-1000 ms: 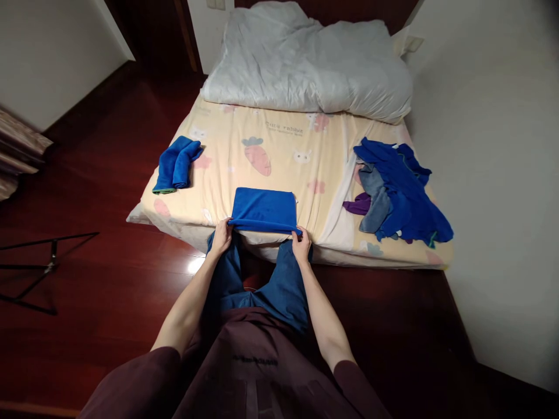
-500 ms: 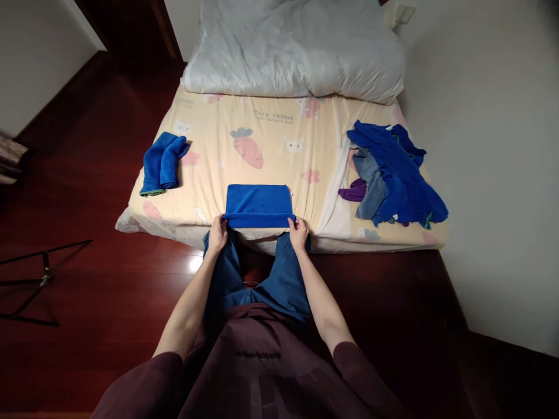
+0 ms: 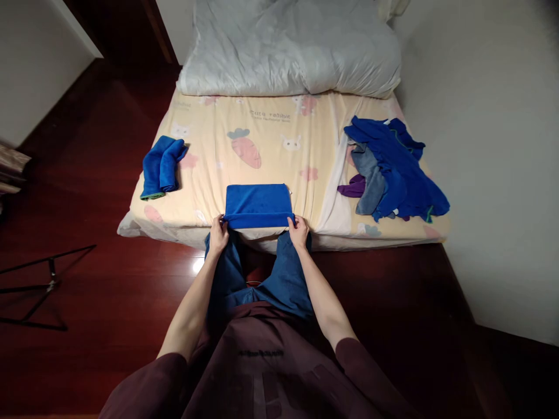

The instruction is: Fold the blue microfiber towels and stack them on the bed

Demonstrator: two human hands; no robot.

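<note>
A blue towel [image 3: 258, 199] lies flat at the near edge of the bed, its near side turned over into a narrow band. My left hand [image 3: 219, 235] pinches the left end of that band, fingers closed on the cloth. At the opposite end, my right hand [image 3: 299, 232] grips the right corner in the same way. To the left rest rolled blue towels [image 3: 161, 167], one with a green edge. A loose heap of blue towels [image 3: 402, 169] lies to the right, with a grey cloth [image 3: 370, 177] and a purple cloth [image 3: 353, 187] showing beneath.
The bed [image 3: 205, 157] has a pale yellow sheet with carrot and rabbit prints. A bulky light-grey quilt [image 3: 292, 52] covers its far end. Black stand legs [image 3: 48, 288] rest on the dark red floor [image 3: 109, 273] at left. A white wall [image 3: 493, 145] borders the right side.
The view has shifted slightly. Both hands keep their hold on the towel's ends, and the folded band looks nearly the same.
</note>
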